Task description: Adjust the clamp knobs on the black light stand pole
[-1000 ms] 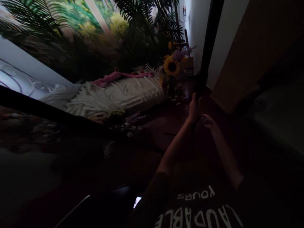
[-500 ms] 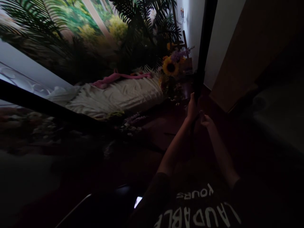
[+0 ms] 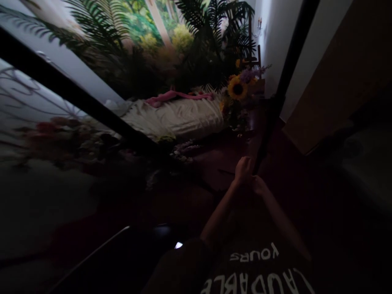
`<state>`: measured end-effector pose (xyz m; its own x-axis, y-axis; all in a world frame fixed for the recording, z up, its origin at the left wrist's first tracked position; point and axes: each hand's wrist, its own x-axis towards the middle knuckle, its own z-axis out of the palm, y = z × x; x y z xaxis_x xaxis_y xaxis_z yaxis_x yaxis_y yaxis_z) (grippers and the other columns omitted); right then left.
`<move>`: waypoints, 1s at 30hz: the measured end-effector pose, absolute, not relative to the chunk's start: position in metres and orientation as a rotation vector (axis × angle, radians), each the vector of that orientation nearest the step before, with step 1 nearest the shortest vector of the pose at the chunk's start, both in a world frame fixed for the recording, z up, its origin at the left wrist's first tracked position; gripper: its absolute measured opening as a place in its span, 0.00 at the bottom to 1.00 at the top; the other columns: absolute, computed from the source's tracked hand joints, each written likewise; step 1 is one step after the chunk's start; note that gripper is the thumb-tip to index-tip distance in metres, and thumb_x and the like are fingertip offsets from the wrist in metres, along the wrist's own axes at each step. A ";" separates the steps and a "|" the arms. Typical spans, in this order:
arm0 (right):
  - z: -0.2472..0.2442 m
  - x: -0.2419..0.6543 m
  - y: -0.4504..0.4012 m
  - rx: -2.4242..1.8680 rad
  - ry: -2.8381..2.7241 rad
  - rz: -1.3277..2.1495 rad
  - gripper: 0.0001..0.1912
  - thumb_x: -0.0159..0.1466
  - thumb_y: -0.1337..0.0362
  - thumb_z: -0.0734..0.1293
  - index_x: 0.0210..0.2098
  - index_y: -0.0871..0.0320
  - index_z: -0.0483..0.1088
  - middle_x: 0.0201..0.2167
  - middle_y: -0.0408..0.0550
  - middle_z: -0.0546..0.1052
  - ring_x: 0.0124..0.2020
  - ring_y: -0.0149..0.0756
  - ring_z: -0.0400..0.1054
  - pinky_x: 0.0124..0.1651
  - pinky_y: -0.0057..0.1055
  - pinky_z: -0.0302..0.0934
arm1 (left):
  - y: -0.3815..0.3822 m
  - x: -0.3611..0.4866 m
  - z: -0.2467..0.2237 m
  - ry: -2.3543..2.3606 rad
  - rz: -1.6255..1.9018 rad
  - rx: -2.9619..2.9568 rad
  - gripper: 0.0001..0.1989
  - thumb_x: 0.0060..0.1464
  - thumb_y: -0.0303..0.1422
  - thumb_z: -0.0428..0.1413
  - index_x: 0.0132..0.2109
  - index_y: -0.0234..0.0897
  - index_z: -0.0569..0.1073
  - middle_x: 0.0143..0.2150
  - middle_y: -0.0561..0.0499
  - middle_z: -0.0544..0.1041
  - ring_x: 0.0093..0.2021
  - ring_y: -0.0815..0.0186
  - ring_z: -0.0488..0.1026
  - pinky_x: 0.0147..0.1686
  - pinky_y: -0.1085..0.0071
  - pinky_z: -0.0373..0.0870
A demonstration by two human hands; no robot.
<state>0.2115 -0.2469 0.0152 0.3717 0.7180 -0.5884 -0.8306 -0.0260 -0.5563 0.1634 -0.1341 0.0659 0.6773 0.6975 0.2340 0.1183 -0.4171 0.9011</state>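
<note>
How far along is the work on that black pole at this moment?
Done: the black pole stands upright near the white wall. In hand: the left hand is closed on its lower part, and the right hand sits just below; its grip is too dark to judge. Left: cannot tell, the pole's foot is lost in shadow. The sunflower bouquet stands untouched behind.

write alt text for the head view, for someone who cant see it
In a dim room, a person's left hand and right hand meet low on a slanted black pole; beyond lie a sunflower bouquet and cream cloth.
</note>
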 end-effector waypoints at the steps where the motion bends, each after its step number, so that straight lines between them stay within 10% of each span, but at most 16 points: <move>1: 0.013 0.202 -0.245 -1.032 0.212 1.249 0.12 0.62 0.74 0.59 0.27 0.55 0.68 0.21 0.41 0.77 0.25 0.32 0.75 0.33 0.26 0.70 | -0.133 0.146 0.056 0.738 0.757 1.862 0.11 0.64 0.37 0.50 0.44 0.38 0.74 0.44 0.45 0.78 0.45 0.64 0.76 0.47 0.68 0.72; 11: 0.013 0.161 -0.205 -1.257 0.233 1.572 0.08 0.68 0.69 0.58 0.36 0.55 0.68 0.28 0.45 0.79 0.28 0.30 0.76 0.34 0.27 0.70 | -0.078 -0.007 0.051 1.701 1.511 1.253 0.16 0.65 0.46 0.47 0.45 0.38 0.69 0.42 0.47 0.75 0.43 0.65 0.73 0.46 0.69 0.69; 23: 0.089 0.112 -0.084 -1.098 -0.149 1.960 0.23 0.74 0.51 0.55 0.40 0.59 0.74 0.32 0.49 0.81 0.30 0.31 0.75 0.34 0.25 0.69 | -0.011 0.001 0.042 1.367 1.363 1.385 0.27 0.60 0.58 0.45 0.42 0.38 0.68 0.35 0.49 0.76 0.32 0.67 0.74 0.35 0.71 0.70; 30: 0.092 0.117 -0.061 -1.117 -0.419 1.790 0.11 0.69 0.59 0.64 0.36 0.57 0.74 0.24 0.44 0.79 0.27 0.31 0.75 0.34 0.25 0.72 | -0.011 0.007 0.037 1.348 1.367 1.384 0.26 0.61 0.57 0.45 0.44 0.39 0.70 0.34 0.50 0.75 0.29 0.68 0.72 0.29 0.72 0.68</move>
